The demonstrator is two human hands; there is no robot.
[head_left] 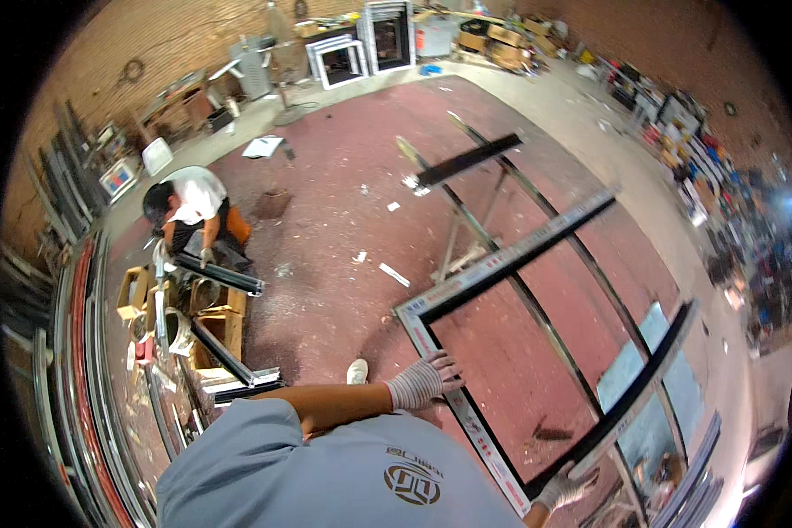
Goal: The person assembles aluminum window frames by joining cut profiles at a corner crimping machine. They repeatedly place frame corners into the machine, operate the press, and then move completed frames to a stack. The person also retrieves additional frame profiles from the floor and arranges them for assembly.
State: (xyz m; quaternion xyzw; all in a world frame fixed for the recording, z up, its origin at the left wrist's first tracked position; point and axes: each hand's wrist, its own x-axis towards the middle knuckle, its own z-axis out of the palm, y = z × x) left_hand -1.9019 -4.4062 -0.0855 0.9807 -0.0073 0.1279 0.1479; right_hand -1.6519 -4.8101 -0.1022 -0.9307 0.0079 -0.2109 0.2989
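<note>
A large three-sided frame of black profiles with printed white film [471,422] lies across two long metal rails [537,308]. My left hand [424,378], in a striped knit glove, wraps its fingers over the frame's near bar, below the left corner. At the right-hand near corner, my gloved right hand [568,487] grips the frame where the near bar meets a long side bar. Its thumb side is partly hidden by the bar. Farther out, a separate short black profile [468,165] rests across the same rails, apart from the frame.
At left, another person [194,207] bends over black profiles [220,275] beside wooden boxes [229,330]. Long profiles [84,370] line the left edge. A light blue sheet [642,361] lies under the rails at right. Finished frames [339,62] lean at the back; clutter [713,176] lines the right wall.
</note>
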